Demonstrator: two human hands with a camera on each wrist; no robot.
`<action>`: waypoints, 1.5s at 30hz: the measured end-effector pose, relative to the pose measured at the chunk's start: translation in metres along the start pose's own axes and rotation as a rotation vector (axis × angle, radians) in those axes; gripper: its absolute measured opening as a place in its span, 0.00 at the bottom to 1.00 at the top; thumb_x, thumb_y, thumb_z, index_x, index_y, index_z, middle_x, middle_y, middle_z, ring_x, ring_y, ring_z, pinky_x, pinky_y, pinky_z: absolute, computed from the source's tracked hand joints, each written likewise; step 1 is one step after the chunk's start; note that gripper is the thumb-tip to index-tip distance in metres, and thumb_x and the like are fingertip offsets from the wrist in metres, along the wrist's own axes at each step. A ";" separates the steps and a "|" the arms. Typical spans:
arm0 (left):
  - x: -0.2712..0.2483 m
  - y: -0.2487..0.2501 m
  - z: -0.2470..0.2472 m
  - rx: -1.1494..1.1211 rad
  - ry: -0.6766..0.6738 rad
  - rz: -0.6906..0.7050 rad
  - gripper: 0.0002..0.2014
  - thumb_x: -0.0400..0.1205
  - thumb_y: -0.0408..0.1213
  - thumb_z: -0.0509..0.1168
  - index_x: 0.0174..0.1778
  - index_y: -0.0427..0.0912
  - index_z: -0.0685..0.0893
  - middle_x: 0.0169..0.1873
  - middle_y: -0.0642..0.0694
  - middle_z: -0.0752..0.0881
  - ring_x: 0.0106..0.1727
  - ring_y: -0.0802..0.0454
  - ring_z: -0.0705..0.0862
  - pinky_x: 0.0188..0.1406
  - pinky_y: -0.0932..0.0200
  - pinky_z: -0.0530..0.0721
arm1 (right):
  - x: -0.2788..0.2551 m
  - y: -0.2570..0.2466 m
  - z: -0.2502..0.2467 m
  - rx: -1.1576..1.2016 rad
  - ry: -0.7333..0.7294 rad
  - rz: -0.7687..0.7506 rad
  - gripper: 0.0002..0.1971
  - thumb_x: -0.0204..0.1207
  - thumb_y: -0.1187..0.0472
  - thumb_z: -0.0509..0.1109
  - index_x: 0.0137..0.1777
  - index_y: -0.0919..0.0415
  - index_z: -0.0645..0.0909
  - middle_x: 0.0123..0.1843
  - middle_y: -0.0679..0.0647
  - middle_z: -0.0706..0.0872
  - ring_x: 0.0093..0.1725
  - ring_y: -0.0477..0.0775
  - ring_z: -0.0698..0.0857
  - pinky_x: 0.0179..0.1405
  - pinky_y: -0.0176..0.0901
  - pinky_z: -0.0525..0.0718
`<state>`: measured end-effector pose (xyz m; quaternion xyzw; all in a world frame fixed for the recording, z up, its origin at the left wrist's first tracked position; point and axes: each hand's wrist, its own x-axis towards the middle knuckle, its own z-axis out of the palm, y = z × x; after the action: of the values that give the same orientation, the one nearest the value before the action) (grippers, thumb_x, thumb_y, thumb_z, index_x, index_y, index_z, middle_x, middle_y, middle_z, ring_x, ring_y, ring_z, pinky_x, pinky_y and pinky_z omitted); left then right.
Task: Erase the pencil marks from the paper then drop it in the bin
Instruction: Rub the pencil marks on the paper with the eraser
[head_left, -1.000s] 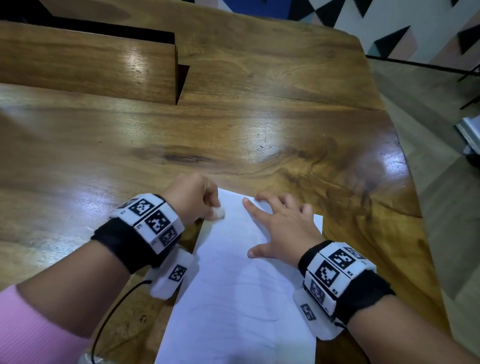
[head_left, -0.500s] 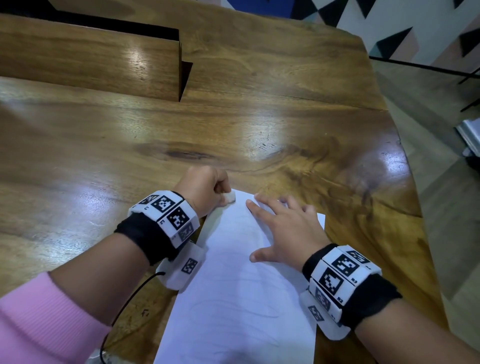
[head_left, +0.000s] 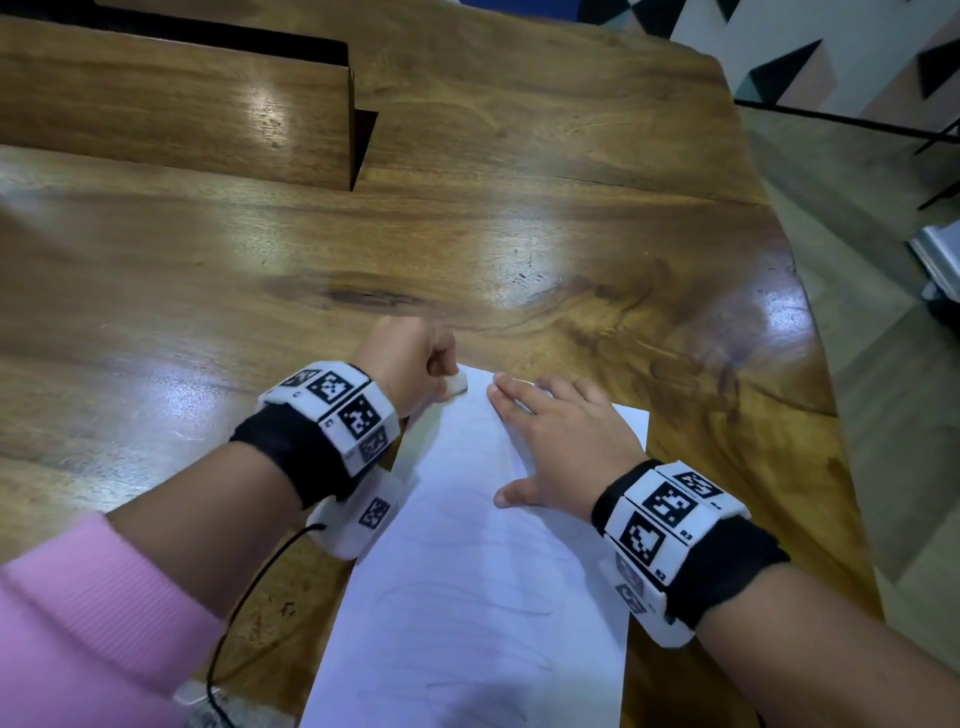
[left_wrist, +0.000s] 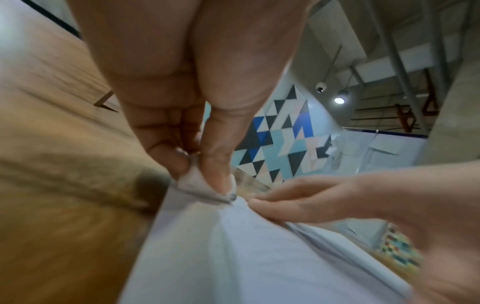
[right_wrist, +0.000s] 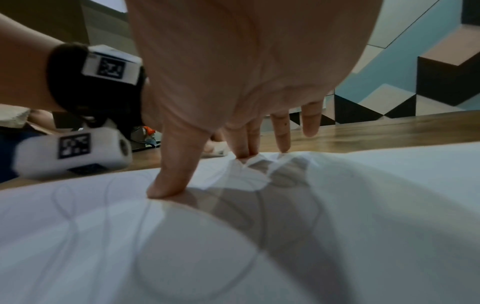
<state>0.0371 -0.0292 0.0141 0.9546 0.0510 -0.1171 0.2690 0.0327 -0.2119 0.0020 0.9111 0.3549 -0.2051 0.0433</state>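
A white sheet of paper (head_left: 467, 597) with faint looping pencil lines lies on the wooden table (head_left: 467, 234), reaching my near edge. My left hand (head_left: 410, 358) pinches a small white eraser (head_left: 457, 385) and holds it against the paper's far left corner; in the left wrist view the eraser (left_wrist: 200, 184) sits between thumb and fingers on the sheet's (left_wrist: 233, 257) edge. My right hand (head_left: 561, 441) lies flat with spread fingers on the upper part of the sheet; the right wrist view shows its fingertips (right_wrist: 161, 191) pressing on the paper (right_wrist: 363, 205), which is creased there. No bin is in view.
A raised wooden block (head_left: 171, 104) stands on the table's far left. The table's right edge (head_left: 810, 364) curves beside a grey floor (head_left: 893, 415). A metal object (head_left: 940, 260) stands on the floor at far right. A black cable (head_left: 244, 597) trails from my left wristband.
My left hand has slid with the eraser away from me, up along the paper's left edge to its far corner. My right hand has stayed pressed flat on the sheet.
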 end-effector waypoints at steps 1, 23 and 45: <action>-0.006 -0.003 0.002 0.003 -0.034 -0.004 0.05 0.67 0.34 0.76 0.35 0.39 0.87 0.32 0.47 0.84 0.37 0.50 0.81 0.28 0.67 0.71 | 0.000 0.000 0.000 0.010 0.002 -0.003 0.52 0.67 0.30 0.65 0.83 0.51 0.43 0.84 0.42 0.47 0.80 0.55 0.54 0.77 0.50 0.51; 0.004 0.000 -0.011 -0.078 -0.084 -0.078 0.08 0.66 0.34 0.76 0.34 0.45 0.83 0.27 0.52 0.81 0.31 0.54 0.79 0.30 0.62 0.76 | 0.004 0.003 0.001 0.117 -0.002 -0.026 0.52 0.59 0.32 0.74 0.79 0.38 0.49 0.81 0.41 0.53 0.74 0.55 0.58 0.69 0.50 0.61; -0.022 -0.010 0.005 -0.073 -0.124 -0.084 0.07 0.67 0.38 0.76 0.28 0.45 0.84 0.30 0.49 0.85 0.32 0.53 0.80 0.24 0.78 0.71 | 0.015 0.004 -0.004 0.071 -0.042 -0.006 0.59 0.52 0.30 0.76 0.80 0.37 0.45 0.78 0.42 0.52 0.71 0.54 0.57 0.64 0.49 0.61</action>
<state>0.0130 -0.0239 0.0101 0.9321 0.0782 -0.1853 0.3011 0.0465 -0.2046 -0.0006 0.9066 0.3490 -0.2367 0.0180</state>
